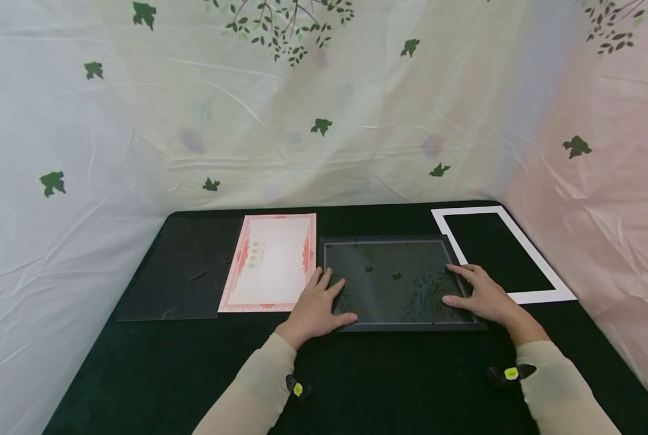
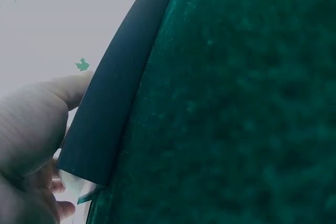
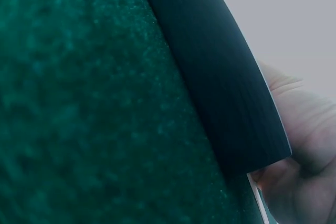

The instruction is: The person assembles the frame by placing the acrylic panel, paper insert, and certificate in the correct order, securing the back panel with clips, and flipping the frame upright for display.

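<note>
Touching the frame, left fingers adjoin gold-lettered paper.

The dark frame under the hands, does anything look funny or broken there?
One small thing: in the head view, the dark frame's right side covers part of the white border's left edge, so they overlap instead of lying apart. I see nothing spilled or broken.

Low in the head view are a cream left sleeve left of centre and a cream right sleeve at right. Beside them, a black left device bears 1 yellow patch, a black right device 1 yellow tag.
</note>
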A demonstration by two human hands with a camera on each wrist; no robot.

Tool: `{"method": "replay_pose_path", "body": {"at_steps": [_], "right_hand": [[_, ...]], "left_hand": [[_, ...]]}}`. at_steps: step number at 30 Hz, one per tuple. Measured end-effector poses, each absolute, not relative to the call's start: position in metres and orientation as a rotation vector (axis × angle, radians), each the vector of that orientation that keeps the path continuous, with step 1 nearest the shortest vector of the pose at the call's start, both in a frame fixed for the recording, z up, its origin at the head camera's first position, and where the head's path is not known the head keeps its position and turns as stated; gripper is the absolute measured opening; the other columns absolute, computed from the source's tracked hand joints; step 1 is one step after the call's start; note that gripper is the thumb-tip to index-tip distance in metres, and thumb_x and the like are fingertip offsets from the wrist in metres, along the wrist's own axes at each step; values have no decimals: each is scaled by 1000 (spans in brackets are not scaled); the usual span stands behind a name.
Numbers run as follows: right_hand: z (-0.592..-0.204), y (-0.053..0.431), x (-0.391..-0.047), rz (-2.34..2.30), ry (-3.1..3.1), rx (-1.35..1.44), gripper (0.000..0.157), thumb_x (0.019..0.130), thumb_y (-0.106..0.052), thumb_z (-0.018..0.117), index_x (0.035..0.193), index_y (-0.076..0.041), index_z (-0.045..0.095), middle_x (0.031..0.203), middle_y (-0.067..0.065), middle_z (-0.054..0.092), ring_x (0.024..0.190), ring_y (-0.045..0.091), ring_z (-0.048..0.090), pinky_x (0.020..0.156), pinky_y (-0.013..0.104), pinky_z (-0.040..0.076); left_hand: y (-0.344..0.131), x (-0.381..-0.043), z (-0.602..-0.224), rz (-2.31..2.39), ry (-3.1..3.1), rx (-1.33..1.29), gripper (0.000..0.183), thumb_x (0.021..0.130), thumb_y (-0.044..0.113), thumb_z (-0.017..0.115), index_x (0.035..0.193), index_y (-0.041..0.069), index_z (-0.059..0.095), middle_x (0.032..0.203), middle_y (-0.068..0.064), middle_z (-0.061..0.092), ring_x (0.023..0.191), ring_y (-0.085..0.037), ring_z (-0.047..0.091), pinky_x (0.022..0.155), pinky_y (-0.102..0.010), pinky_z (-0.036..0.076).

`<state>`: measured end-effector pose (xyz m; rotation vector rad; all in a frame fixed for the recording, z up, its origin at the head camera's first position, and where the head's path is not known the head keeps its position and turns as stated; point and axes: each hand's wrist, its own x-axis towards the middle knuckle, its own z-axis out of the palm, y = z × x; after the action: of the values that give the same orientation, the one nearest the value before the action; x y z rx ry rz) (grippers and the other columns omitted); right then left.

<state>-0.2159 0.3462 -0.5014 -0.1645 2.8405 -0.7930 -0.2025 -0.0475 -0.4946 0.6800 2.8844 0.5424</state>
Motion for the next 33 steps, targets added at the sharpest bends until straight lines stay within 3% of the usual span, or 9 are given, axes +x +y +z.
{"method": "replay_pose_path", "body": {"at_steps": [6,14,18,22,25,29,33], "right_hand": [[-500,344,-214,-752,2873,-164,98,74,-69,66,148,-11,37,146,34,21,128,56,26,95,72,27],[-493,338,-212,-714,2881,-176,97,75,-69,65,146,-8,39,147,36,21,129,59,25,95,73,26],[-493,336,-213,-723,2874,-183,95,77,-68,65,146,-8,39,147,36,21,129,59,25,95,72,26],[-492,343,-211,-757,2904,-214,87,83,-62,64,145,-6,41,142,30,34,117,48,44,86,62,41],[-491,355,-207,-766,2944,-221,82,86,-59,62,143,-3,42,137,26,42,109,41,49,82,56,45],[-492,375,-202,-745,2954,-188,83,88,-59,58,143,0,40,141,29,38,124,49,40,93,66,36],[-496,395,-196,-722,2957,-231,75,92,-53,57,140,3,43,141,31,38,123,51,43,93,66,36]], "left_hand": [[-44,-200,-493,736,2843,628,83,80,57,69,144,11,45,157,-16,20,146,-34,3,110,-50,27],[-44,-198,-489,805,2836,590,79,78,54,72,140,10,51,156,-18,22,146,-35,6,109,-51,29],[-46,-198,-487,793,2825,609,78,79,53,72,140,10,50,156,-19,22,145,-36,6,110,-51,28],[-46,-198,-484,729,2833,656,77,81,54,71,141,11,50,156,-18,23,145,-36,7,112,-51,23],[-46,-199,-483,667,2862,689,77,82,55,69,142,12,48,156,-17,24,145,-35,8,113,-52,19],[-48,-199,-480,632,2900,709,78,82,56,68,143,13,47,157,-15,23,146,-34,7,113,-54,16],[-50,-198,-478,643,2909,735,77,82,56,68,144,14,46,157,-14,23,146,-33,7,113,-54,15]]}}
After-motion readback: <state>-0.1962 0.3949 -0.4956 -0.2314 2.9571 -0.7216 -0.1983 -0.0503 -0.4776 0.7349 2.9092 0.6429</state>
